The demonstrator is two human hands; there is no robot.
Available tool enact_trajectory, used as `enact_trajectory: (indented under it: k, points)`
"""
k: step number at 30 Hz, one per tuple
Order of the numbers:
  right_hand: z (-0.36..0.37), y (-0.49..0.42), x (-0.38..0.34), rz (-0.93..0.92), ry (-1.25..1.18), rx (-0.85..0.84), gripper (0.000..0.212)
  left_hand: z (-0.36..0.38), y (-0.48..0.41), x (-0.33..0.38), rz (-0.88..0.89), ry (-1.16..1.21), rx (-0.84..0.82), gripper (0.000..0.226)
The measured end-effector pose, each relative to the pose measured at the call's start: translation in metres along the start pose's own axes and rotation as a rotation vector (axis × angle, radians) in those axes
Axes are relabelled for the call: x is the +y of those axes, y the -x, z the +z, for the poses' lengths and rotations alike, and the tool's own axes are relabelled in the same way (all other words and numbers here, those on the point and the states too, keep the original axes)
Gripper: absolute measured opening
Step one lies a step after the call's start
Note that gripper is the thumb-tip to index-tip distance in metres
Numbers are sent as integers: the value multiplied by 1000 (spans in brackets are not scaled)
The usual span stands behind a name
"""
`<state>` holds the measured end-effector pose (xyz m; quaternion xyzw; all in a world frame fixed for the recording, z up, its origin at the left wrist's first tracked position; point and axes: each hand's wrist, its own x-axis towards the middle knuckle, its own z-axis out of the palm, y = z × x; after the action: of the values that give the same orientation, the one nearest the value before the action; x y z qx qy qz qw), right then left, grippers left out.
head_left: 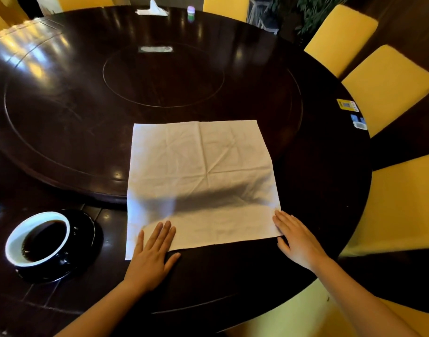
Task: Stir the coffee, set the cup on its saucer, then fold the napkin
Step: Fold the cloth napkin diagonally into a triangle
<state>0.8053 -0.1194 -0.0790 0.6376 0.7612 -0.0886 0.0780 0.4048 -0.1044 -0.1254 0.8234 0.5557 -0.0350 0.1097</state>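
Note:
A white cloth napkin [198, 176] lies spread flat and creased on the dark round table [62, 98]. My left hand [152, 251] rests flat on the napkin's near left corner, fingers together. At the near right corner lies my right hand [297, 240], flat, with its fingertips touching the cloth's edge. Neither hand holds anything. To the left, a cup [36, 239] with a white inside and dark coffee stands on a black saucer [87, 229].
A raised turntable [160, 76] fills the table's middle. A tissue box [152, 10] and a small jar [191, 11] stand at the far edge. Stickers [347, 105] lie at the right rim. Yellow chairs [388, 83] ring the table.

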Motion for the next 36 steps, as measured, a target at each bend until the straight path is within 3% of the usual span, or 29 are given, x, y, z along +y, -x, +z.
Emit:
enact_trajectory:
  k: [7, 11, 15, 18, 21, 27, 36]
  points:
    - [-19, -3, -7, -14, -50, 188, 15, -20, 0, 17, -53, 5, -27, 76]
    - [-71, -41, -29, 1, -241, 326, 4, -57, -24, 52, -75, 118, -71, 60]
    - [-139, -94, -65, -144, -422, 314, 6, -91, -60, 88, -93, 528, 11, 48]
    - [-186, -135, -91, -224, -475, 321, 11, -119, -79, 95, -191, 741, 102, 11]
    - [-220, -175, -117, -261, -536, 318, 11, -137, -87, 70, -317, 926, 209, 19]
    - [-244, -263, -177, -328, -568, 250, 15, -159, -101, 1, -468, 983, 465, 14]
    - [-200, -376, -244, -286, -533, 50, 14, -142, -140, -64, -727, 881, 438, 12]
